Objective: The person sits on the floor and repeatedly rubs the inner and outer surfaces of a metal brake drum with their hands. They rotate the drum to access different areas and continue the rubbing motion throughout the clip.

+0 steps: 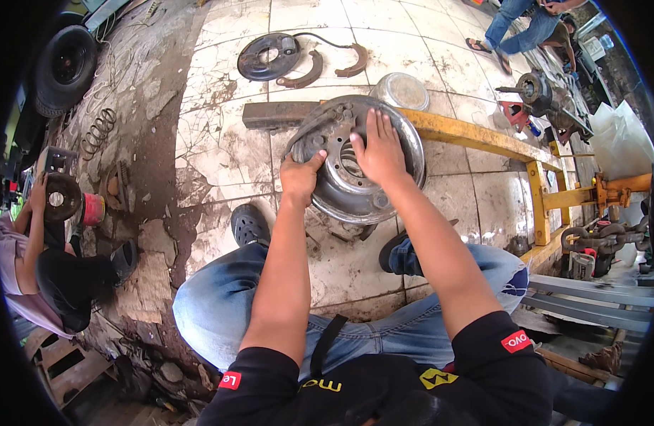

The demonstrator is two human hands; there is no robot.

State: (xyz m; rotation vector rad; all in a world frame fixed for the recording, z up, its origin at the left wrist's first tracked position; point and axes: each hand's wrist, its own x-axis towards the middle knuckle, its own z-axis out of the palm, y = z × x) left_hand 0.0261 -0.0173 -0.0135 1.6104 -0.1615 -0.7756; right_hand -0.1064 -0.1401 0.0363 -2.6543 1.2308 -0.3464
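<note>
Head view. Drum over tiled floor, the person's feet at its near side. Left hand closed round drum's left edge, thumb on its face. Right hand flat on drum's right part, fingers extended, gripping nothing. Beyond drum: plate, two curved shoes. Right of drum: yellow beam. Far left of drum: spring, co-worker's hand on disc.

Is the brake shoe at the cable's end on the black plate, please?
Off: the brake shoe lies on tiles, away from the black plate.

Wearer's two hands, two brake shoes on tiles
</note>
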